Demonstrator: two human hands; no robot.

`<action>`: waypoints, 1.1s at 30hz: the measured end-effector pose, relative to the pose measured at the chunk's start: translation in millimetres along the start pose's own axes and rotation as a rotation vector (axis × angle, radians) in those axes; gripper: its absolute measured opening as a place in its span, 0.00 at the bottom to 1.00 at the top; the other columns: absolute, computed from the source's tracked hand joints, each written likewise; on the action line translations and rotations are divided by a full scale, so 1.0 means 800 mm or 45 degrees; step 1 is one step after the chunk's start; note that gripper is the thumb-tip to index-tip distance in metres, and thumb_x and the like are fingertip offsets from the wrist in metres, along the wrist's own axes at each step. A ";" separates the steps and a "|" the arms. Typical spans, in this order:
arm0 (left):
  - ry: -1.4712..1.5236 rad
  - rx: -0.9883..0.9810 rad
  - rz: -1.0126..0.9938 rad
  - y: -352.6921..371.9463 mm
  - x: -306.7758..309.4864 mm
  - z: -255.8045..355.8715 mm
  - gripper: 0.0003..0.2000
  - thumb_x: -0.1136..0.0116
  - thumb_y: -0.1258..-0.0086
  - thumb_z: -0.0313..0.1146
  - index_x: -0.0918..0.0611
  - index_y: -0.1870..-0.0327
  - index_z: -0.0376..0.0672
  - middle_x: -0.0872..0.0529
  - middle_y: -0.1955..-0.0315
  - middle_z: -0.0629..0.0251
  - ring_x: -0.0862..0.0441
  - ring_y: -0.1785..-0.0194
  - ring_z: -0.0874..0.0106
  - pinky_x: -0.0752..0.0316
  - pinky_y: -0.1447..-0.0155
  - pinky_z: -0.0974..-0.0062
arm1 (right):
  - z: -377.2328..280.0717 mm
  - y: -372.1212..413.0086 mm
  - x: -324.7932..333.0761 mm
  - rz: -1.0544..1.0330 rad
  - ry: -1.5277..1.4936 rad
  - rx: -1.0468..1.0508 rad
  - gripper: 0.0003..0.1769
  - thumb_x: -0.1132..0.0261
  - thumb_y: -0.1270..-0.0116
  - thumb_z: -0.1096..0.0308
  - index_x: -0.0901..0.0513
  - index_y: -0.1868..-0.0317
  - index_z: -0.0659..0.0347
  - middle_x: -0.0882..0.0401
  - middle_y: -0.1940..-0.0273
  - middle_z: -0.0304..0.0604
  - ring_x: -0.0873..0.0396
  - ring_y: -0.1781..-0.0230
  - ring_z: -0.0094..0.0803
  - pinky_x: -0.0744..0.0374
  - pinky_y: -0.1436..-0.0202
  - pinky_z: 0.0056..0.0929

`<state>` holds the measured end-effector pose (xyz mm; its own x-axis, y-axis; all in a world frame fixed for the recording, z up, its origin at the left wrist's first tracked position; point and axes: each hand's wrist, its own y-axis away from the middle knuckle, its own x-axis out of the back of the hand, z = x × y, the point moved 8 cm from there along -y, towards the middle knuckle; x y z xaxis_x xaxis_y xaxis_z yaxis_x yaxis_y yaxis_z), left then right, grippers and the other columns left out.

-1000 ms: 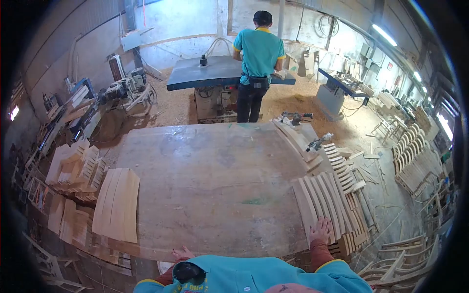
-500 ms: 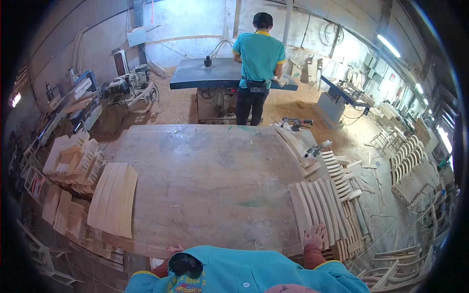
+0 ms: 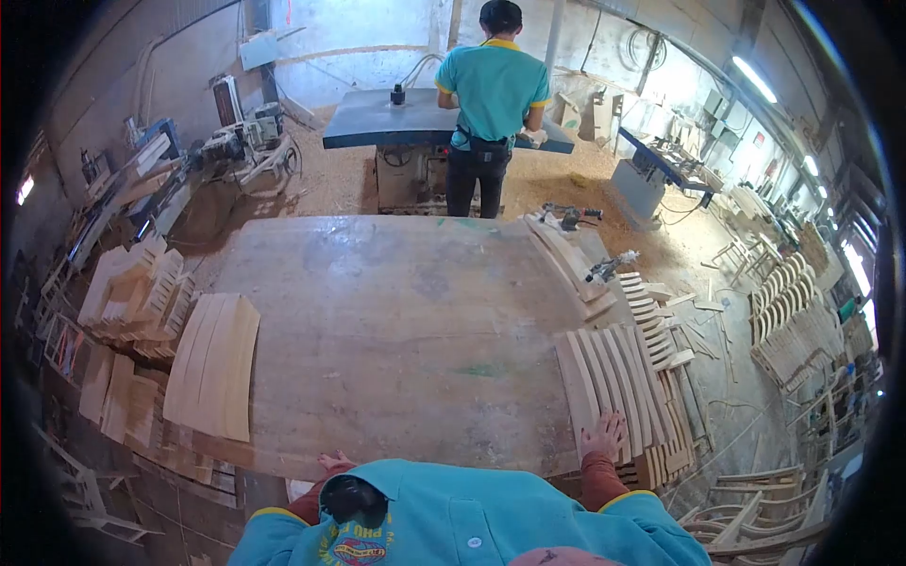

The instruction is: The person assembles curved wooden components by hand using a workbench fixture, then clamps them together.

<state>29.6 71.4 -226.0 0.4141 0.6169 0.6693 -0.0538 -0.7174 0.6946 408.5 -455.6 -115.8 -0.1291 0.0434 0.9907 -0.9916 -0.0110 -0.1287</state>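
Note:
My right hand (image 3: 604, 436) lies with fingers spread on the near end of a row of curved wooden slats (image 3: 618, 382) at the table's right side. At the near edge of the wooden tabletop (image 3: 406, 321), my left hand (image 3: 335, 461) rests with its fingers stretched out, partly hidden by my shirt. It holds nothing. A stack of wide curved wooden boards (image 3: 215, 366) sits on the left of the tabletop, apart from my left hand. On the far right, a curved wooden jig (image 3: 566, 264) carries a metal toggle clamp (image 3: 612, 267).
Beyond the table a co-worker (image 3: 493, 90) stands at a machine table (image 3: 401, 121), back to me. Stacked wooden parts (image 3: 137, 292) flank the left edge. More curved pieces (image 3: 785, 302) stand on the floor at right, with scraps and sawdust around.
The view has tipped down slightly, so the room sits higher in the frame. My left hand shows a little more. Both hands stay on their spots, and the co-worker's arms have shifted slightly.

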 end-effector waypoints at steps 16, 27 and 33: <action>0.098 0.038 0.030 -0.024 -0.032 0.006 0.39 0.49 0.33 0.47 0.57 0.27 0.51 0.58 0.28 0.48 0.59 0.26 0.52 0.59 0.28 0.52 | 0.000 -0.001 -0.004 -0.042 0.098 -0.003 0.48 0.34 0.49 0.49 0.48 0.29 0.43 0.50 0.28 0.45 0.54 0.27 0.44 0.53 0.30 0.55; 0.012 -0.134 0.043 0.003 -0.018 0.011 0.64 0.38 0.58 0.70 0.62 0.28 0.41 0.56 0.29 0.46 0.62 0.26 0.49 0.59 0.28 0.54 | -0.005 0.003 0.006 0.002 0.119 0.009 0.48 0.34 0.49 0.50 0.46 0.29 0.46 0.47 0.29 0.45 0.52 0.28 0.44 0.50 0.31 0.56; -0.281 -0.156 -0.014 0.044 0.005 0.014 0.66 0.37 0.60 0.71 0.62 0.28 0.40 0.56 0.29 0.47 0.61 0.26 0.49 0.56 0.27 0.55 | -0.005 0.000 0.002 -0.012 0.144 0.001 0.48 0.34 0.49 0.49 0.47 0.29 0.45 0.48 0.29 0.44 0.52 0.28 0.42 0.50 0.32 0.56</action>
<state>39.8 45.1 -202.2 0.6030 0.5291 0.5971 -0.1526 -0.6581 0.7373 407.9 -451.7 -114.7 -0.1197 0.1559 0.9805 -0.9928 -0.0110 -0.1194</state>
